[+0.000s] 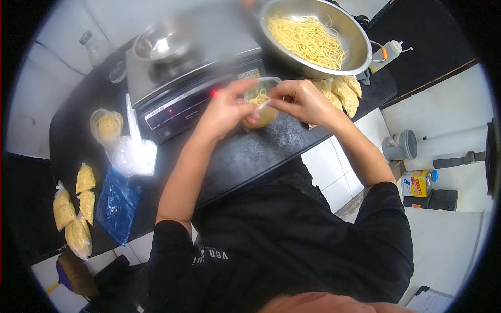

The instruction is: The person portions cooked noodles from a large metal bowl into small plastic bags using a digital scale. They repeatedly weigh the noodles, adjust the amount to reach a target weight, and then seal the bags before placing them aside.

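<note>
Both my hands are at a clear plastic bag of noodles (267,117) over the black countertop. My left hand (231,105) grips the bag's left side, and my right hand (300,99) pinches its upper right edge; pale noodles show in the opening between them. Just behind the hands stands a digital weighing scale (188,101) with a steel bowl (160,45) on its platform. A large steel basin (358,43) of noodles (307,41) is at the upper right. Filled noodle bags (344,94) lie below the basin, beyond my right hand.
Left on the countertop (238,156) are an open noodle bag (107,125), a stack of clear plastic bags (137,156), a blue plastic bag (118,207) and several tied noodle bags (78,234). A squeeze bottle (387,56) stands right of the basin; a glass jar (92,47) is at the upper left.
</note>
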### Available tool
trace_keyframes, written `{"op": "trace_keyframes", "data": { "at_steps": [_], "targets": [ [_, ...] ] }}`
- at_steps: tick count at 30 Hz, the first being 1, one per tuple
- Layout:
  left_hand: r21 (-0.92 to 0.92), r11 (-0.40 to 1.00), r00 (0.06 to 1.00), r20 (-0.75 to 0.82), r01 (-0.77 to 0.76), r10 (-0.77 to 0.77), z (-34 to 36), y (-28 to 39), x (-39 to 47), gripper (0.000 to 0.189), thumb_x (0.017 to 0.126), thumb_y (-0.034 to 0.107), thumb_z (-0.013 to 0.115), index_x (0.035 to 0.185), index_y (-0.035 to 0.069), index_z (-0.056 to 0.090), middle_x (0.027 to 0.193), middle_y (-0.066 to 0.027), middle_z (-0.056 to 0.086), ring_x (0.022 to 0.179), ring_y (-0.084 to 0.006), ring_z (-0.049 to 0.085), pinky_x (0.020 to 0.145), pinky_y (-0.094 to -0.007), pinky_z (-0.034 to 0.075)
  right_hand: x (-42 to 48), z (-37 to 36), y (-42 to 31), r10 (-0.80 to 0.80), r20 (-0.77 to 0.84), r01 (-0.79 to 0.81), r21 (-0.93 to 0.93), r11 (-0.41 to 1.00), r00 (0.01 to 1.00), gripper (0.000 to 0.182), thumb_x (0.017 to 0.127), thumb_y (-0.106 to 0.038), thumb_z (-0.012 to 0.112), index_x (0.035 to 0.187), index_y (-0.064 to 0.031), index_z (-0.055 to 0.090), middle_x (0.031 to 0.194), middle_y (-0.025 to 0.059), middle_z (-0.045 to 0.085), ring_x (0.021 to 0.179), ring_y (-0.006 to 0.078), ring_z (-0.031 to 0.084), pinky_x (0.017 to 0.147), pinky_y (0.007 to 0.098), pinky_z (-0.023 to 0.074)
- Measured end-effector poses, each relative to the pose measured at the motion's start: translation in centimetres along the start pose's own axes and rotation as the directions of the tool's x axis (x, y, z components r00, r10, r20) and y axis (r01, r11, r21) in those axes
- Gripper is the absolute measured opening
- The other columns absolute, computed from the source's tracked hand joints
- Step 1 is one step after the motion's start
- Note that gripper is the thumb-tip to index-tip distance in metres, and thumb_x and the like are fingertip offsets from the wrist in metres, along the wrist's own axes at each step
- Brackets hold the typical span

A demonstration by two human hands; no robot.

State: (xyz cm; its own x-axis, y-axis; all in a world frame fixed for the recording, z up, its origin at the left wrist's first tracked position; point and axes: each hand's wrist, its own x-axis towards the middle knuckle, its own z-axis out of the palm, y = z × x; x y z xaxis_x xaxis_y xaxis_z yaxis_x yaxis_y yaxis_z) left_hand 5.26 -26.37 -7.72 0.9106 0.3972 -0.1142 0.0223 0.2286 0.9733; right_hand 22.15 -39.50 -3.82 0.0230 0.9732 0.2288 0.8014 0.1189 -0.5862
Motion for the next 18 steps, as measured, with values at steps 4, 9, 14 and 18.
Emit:
{"op": "trace_keyframes", "data": {
  "at_steps": [4,9,14,18],
  "targets": [
    [0.091,0.993,0.995,0.062,-0.079,0.074,0.3,0.2,-0.4,0.056,0.079,-0.008,0.055,0.135,-0.006,0.045,0.135,-0.0097,0.040,0.074,-0.0114,0.062,0.065,-0.0237,0.054,0.8,-1.1,-1.3,0.038,0.013,-0.038,0.005,0.999,0.999,0.017,0.084,-0.016,0.070,0.092,-0.0012,0.069,0.083,0.0121,0.064,0.076,0.0247,0.063,0.070,0.0346,0.0505],
    [0.229,0.961,0.988,0.038,-0.156,0.152,0.1,0.1,-0.4,0.058,0.078,-0.008,0.055,0.135,-0.007,0.044,0.136,-0.0104,0.039,0.077,-0.0105,0.061,0.065,-0.0237,0.054,0.2,-1.4,-0.6,-0.103,0.303,0.193,-0.285,0.939,0.948,0.018,0.084,-0.017,0.069,0.097,-0.0044,0.070,0.089,0.0116,0.067,0.082,0.0280,0.065,0.077,0.0358,0.0512],
    [0.225,0.960,0.986,0.053,-0.168,0.160,0.2,-0.3,-0.8,0.058,0.077,-0.008,0.057,0.134,-0.005,0.046,0.137,-0.0107,0.039,0.077,-0.0107,0.061,0.065,-0.0235,0.054,2.3,-7.8,-2.5,0.407,0.165,-0.428,0.124,0.895,0.899,0.026,0.093,-0.012,0.058,0.116,-0.0040,0.064,0.096,0.0058,0.070,0.075,0.0109,0.066,0.064,0.0262,0.0555],
    [0.271,0.947,0.985,0.077,-0.171,0.155,1.1,0.1,-0.3,0.058,0.078,-0.007,0.059,0.134,-0.004,0.047,0.137,-0.0108,0.038,0.080,-0.0109,0.061,0.066,-0.0233,0.054,6.6,-12.2,12.4,0.504,0.003,-0.396,-0.614,0.683,0.864,0.052,0.079,-0.029,0.075,0.122,-0.0051,0.061,0.114,0.0177,0.066,0.100,0.0294,0.065,0.079,0.0368,0.0545]
  ]
}}
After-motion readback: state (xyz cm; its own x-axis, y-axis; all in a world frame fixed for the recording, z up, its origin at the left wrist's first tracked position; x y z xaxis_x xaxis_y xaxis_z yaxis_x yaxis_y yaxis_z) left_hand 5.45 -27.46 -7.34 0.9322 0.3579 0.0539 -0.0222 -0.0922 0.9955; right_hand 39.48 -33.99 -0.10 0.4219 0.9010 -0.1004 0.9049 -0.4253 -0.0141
